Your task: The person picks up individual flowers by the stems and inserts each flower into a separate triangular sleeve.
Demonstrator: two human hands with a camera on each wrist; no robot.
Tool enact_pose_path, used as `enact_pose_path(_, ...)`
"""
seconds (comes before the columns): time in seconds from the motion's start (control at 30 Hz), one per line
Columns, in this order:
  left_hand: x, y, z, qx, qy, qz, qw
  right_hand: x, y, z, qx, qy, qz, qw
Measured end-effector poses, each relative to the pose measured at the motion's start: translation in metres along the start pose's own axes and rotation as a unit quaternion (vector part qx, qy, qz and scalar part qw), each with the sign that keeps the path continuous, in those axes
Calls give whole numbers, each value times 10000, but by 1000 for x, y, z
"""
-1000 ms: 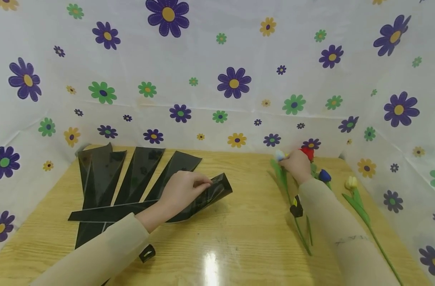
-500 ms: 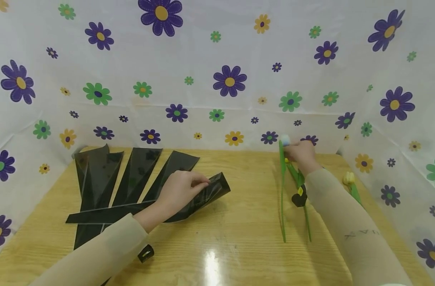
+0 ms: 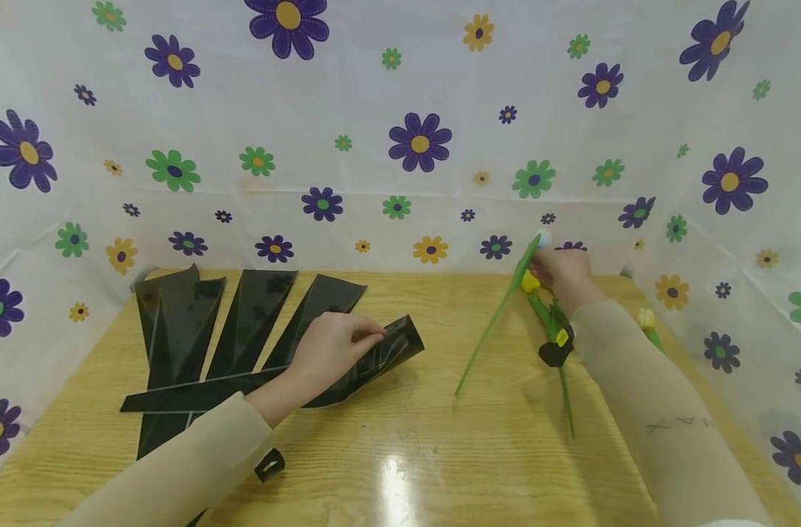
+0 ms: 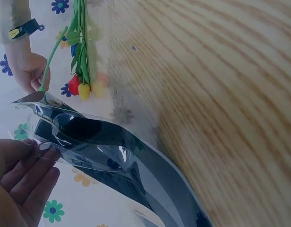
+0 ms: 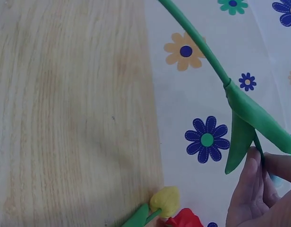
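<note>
My left hand (image 3: 328, 355) pinches the upper rim of a black flower wrapping sleeve (image 3: 400, 344) with a clear plastic front. In the left wrist view, the sleeve's mouth (image 4: 34, 98) stands partly open beside the fingers. Over the table's back right, my right hand (image 3: 564, 274) holds an artificial tulip (image 3: 486, 337) near its head. Its bloom is pale blue-white and mostly hidden by the hand. The green stem slants down to the left, toward the sleeve. In the right wrist view, thumb and fingers pinch a thin green part below the leaves (image 5: 242, 113).
More black sleeves (image 3: 252, 318) lie fanned out at the table's back left. Beneath the right hand lie a yellow tulip (image 3: 531, 282) and a red flower (image 5: 184, 218). A pale yellow tulip (image 3: 646, 319) lies farther right. A flower-printed cloth (image 3: 348, 95) hangs behind.
My right hand has lifted the pale blue tulip off the pile, and its stem end has swung left toward the sleeve. The left hand keeps its pinch on the sleeve.
</note>
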State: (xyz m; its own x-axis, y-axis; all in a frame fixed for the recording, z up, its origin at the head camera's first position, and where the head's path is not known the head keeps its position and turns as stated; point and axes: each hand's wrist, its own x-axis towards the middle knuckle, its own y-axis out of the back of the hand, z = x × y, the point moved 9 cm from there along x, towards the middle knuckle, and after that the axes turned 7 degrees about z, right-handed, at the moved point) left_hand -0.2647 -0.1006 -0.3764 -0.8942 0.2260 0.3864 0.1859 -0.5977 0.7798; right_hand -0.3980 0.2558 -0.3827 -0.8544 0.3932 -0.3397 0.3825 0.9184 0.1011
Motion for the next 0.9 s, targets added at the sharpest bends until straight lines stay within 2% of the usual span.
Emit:
enact_pose_path(0.2,-2,-3,-1,62,41,-43,10000,-2,2,-7,395,-176,96,9990)
enact_pose_path(0.33,-1,-3,0,95,6,-36,9999,-6,0,-13,878,-214,27,9959)
enact_pose_path(0.47,-1,-4,2,114,-43,-41,9999,-13,-4,-17,1066,-291,-27,9939)
enact_pose_path(0.67,-1,-5,3,132,-49,-64,9999,-20,-8,-22,1168,-405,-33,9923)
enact_pose_path(0.9,-2,-7,4,111,-65,-119,9998,-22,-7,-28,1205,-357,199,9919)
